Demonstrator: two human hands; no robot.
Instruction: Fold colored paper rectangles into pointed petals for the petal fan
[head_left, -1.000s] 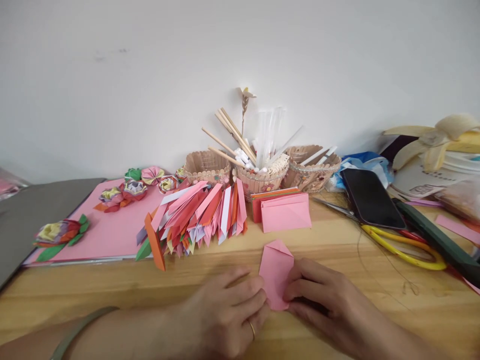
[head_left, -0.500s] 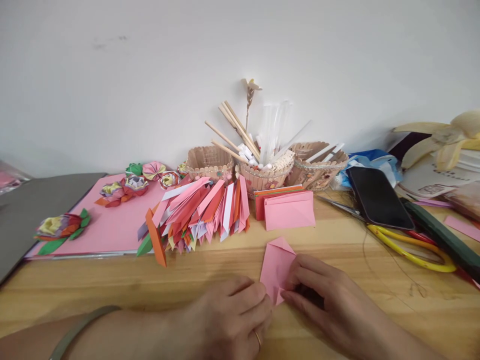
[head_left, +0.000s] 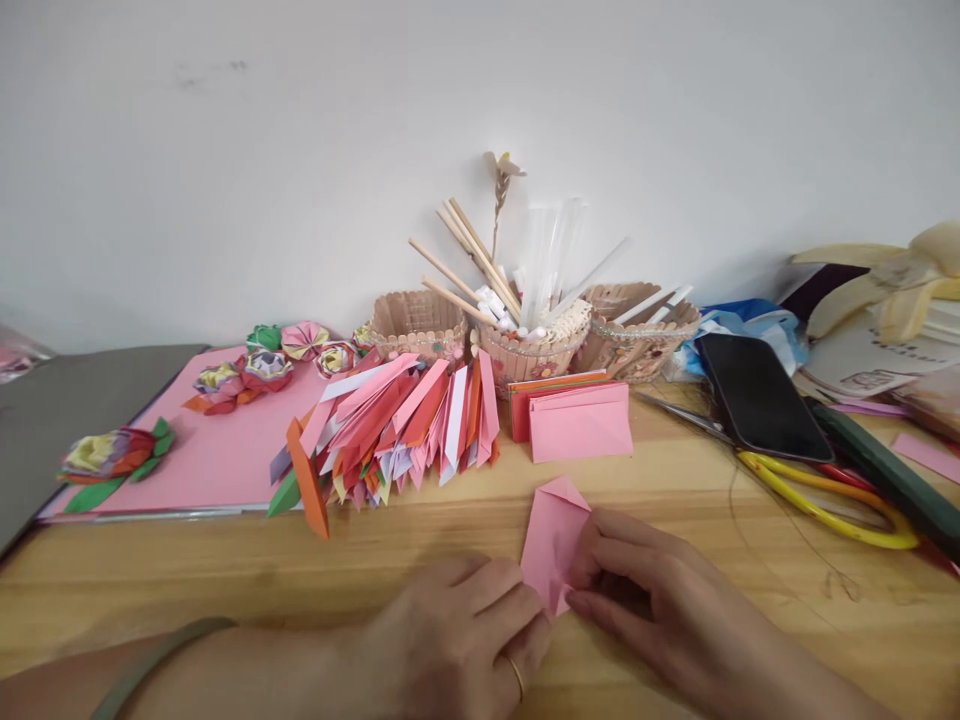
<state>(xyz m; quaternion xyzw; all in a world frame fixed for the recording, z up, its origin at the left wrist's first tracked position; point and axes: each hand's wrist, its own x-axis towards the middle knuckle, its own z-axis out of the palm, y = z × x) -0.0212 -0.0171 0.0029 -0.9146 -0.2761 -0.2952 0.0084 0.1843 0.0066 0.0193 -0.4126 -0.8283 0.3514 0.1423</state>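
A pink paper piece with folded corners at its far end lies on the wooden table between my hands. My left hand, with a ring on one finger, is closed at the paper's near left edge; its fingertips are partly hidden. On the right side, my right hand pinches the paper between thumb and fingers near a small folded corner. Just beyond stand folded pink papers, with orange and red ones behind them. To their left is a pile of folded paper strips in several colours.
Paper flowers rest on a pink sheet at the left. Decorated wooden baskets with sticks and tubes line the wall. Yellow-handled scissors, a black phone and a dark green tool lie at the right.
Both hands stay on the pink paper with almost the same grip. My left hand has shifted very slightly to the right; the camera view has moved a little.
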